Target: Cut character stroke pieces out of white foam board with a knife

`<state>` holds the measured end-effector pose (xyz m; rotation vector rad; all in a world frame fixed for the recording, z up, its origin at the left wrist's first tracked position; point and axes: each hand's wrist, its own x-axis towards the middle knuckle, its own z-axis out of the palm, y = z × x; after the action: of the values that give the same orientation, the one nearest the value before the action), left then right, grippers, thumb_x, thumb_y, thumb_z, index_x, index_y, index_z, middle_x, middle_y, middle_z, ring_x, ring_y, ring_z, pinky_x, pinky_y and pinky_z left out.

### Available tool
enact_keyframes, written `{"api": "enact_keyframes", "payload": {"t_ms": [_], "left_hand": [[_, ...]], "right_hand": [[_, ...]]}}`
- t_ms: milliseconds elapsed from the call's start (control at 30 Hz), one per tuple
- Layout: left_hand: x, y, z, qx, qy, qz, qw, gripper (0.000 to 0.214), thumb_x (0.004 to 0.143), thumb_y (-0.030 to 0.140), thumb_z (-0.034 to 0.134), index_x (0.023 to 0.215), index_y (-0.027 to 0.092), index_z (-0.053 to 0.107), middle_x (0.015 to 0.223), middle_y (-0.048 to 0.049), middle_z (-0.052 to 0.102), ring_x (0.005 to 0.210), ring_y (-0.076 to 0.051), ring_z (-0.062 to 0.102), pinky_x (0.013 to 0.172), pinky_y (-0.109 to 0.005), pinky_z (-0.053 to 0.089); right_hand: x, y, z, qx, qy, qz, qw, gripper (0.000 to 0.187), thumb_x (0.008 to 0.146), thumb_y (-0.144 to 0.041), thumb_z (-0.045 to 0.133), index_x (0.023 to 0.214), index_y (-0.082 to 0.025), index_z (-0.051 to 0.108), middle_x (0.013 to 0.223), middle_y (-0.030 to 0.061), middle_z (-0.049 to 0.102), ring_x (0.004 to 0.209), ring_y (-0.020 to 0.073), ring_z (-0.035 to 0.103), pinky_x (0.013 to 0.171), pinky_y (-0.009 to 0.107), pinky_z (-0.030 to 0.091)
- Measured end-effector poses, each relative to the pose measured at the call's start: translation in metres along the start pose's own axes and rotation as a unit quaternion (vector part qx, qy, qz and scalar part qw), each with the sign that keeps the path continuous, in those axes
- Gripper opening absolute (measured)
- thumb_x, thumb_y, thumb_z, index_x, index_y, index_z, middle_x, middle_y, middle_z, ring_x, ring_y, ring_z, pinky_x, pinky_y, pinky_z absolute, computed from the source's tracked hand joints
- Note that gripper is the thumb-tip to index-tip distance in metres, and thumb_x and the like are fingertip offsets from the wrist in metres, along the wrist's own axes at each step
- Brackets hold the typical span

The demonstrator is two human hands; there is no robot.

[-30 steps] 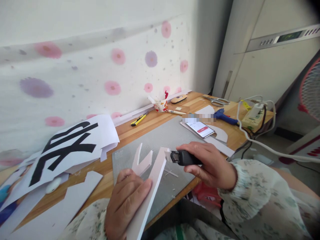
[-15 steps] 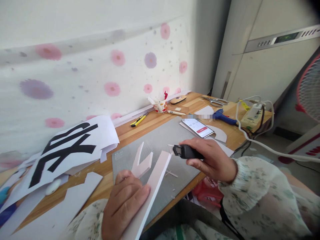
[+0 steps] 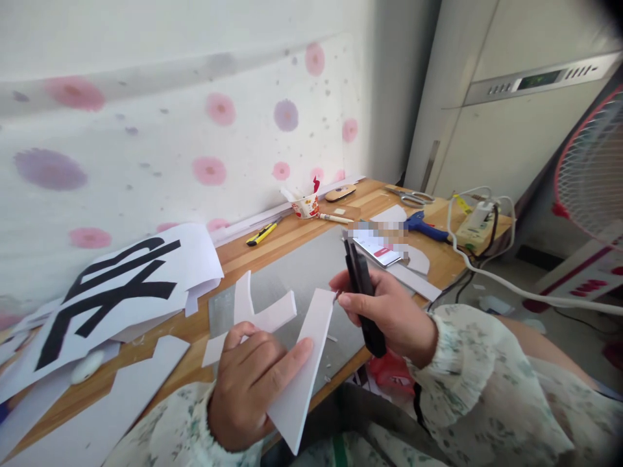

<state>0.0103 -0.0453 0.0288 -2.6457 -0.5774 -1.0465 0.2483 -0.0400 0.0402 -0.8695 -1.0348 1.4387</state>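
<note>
My left hand [image 3: 260,383] is closed around white foam board pieces. One is a flat strip [image 3: 316,324] slanting up towards the right; the other is a branching cut-out [image 3: 272,311] beyond the knuckles. My right hand [image 3: 389,308] grips a black utility knife [image 3: 363,292] that stands nearly upright; I cannot make out its blade. The thumb and a fingertip of that hand are at the upper right corner of the strip. Below both hands lies a grey cutting mat [image 3: 311,253] with small white scraps on it.
On the wooden table are a printed sheet [image 3: 195,259] at left, a white offcut [image 3: 146,383], a yellow cutter [image 3: 263,233], a paper cup [image 3: 305,206], a phone [image 3: 377,248], a blue glue gun [image 3: 426,226], scissors [image 3: 411,196] and a power strip [image 3: 479,227]. A fan [image 3: 594,162] stands at right.
The knife has turned from pointing left to nearly upright in my right hand, and those fingertips have come to the strip's end. My left hand has shifted the foam pieces, showing more of the cut-out.
</note>
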Motion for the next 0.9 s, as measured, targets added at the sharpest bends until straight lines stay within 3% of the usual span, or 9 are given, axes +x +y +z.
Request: {"api": "enact_keyframes", "payload": {"t_ms": [200, 367, 467, 567, 667, 733, 800, 900], "left_hand": [[0.001, 0.001, -0.003, -0.009, -0.016, 0.000, 1.000, 0.035, 0.091, 0.018, 0.048, 0.123, 0.017, 0.060, 0.070, -0.0019, 0.061, 0.068, -0.016, 0.056, 0.078, -0.039, 0.037], [0.002, 0.001, -0.001, 0.001, -0.013, 0.009, 1.000, 0.035, 0.087, 0.011, 0.051, 0.120, 0.015, 0.063, 0.069, -0.0019, 0.060, 0.067, -0.017, 0.056, 0.078, -0.039, 0.035], [0.003, 0.000, 0.004, 0.029, -0.017, 0.008, 0.999, 0.035, 0.087, 0.011, 0.052, 0.120, 0.016, 0.063, 0.068, -0.0013, 0.059, 0.067, -0.017, 0.055, 0.078, -0.039, 0.034], [0.004, 0.000, 0.011, 0.053, -0.030, 0.000, 0.998, 0.037, 0.088, 0.010, 0.051, 0.121, 0.018, 0.063, 0.067, -0.0007, 0.058, 0.067, -0.016, 0.053, 0.078, -0.039, 0.034], [0.005, 0.001, 0.019, 0.075, -0.042, -0.006, 0.996, 0.040, 0.088, 0.008, 0.051, 0.124, 0.021, 0.063, 0.065, 0.0013, 0.057, 0.065, -0.015, 0.052, 0.082, -0.039, 0.036], [0.006, 0.002, 0.021, 0.081, -0.054, -0.020, 0.995, 0.044, 0.085, 0.009, 0.054, 0.125, 0.025, 0.061, 0.073, 0.0007, 0.062, 0.074, -0.016, 0.057, 0.095, -0.045, 0.034], [0.006, 0.001, 0.019, 0.063, -0.061, -0.035, 0.996, 0.044, 0.083, 0.017, 0.059, 0.125, 0.029, 0.061, 0.094, -0.0025, 0.068, 0.096, -0.023, 0.060, 0.108, -0.057, 0.022], [0.005, -0.007, 0.007, 0.025, -0.016, -0.060, 0.998, 0.042, 0.081, 0.030, 0.063, 0.122, 0.027, 0.061, 0.120, -0.0076, 0.063, 0.121, -0.032, 0.051, 0.113, -0.065, 0.008]], "right_hand": [[0.002, -0.003, 0.001, -0.028, 0.016, -0.012, 0.999, 0.025, 0.065, -0.036, 0.079, 0.071, -0.016, 0.064, 0.056, -0.0029, 0.059, 0.046, 0.0083, 0.047, 0.045, 0.023, 0.034], [0.006, -0.004, -0.006, -0.043, 0.088, -0.027, 0.995, 0.017, 0.065, -0.026, 0.072, 0.075, -0.016, 0.064, 0.067, 0.0008, 0.068, 0.048, 0.0092, 0.050, 0.048, 0.024, 0.037], [0.005, 0.002, -0.005, -0.007, 0.101, 0.006, 0.995, 0.020, 0.067, -0.028, 0.070, 0.081, -0.016, 0.065, 0.076, 0.0033, 0.071, 0.045, 0.0086, 0.048, 0.045, 0.024, 0.034], [-0.002, 0.016, 0.006, 0.003, 0.059, 0.057, 0.997, 0.032, 0.071, -0.045, 0.071, 0.073, -0.015, 0.063, 0.057, 0.0004, 0.063, 0.040, 0.0079, 0.043, 0.043, 0.023, 0.028], [-0.009, 0.031, 0.018, -0.019, 0.053, 0.102, 0.993, 0.036, 0.066, -0.047, 0.075, 0.062, -0.016, 0.056, 0.041, -0.0042, 0.049, 0.039, 0.0077, 0.039, 0.043, 0.023, 0.024], [-0.009, 0.035, 0.019, -0.028, 0.084, 0.116, 0.989, 0.036, 0.063, -0.044, 0.076, 0.060, -0.017, 0.053, 0.040, -0.0044, 0.048, 0.039, 0.0074, 0.039, 0.043, 0.022, 0.025], [-0.006, 0.034, 0.013, -0.037, 0.117, 0.116, 0.986, 0.035, 0.062, -0.043, 0.076, 0.060, -0.017, 0.053, 0.042, -0.0038, 0.050, 0.040, 0.0074, 0.040, 0.043, 0.022, 0.027], [0.004, 0.026, -0.007, -0.057, 0.155, 0.119, 0.979, 0.035, 0.061, -0.042, 0.078, 0.061, -0.017, 0.053, 0.043, -0.0033, 0.052, 0.040, 0.0077, 0.042, 0.041, 0.021, 0.028]]}}
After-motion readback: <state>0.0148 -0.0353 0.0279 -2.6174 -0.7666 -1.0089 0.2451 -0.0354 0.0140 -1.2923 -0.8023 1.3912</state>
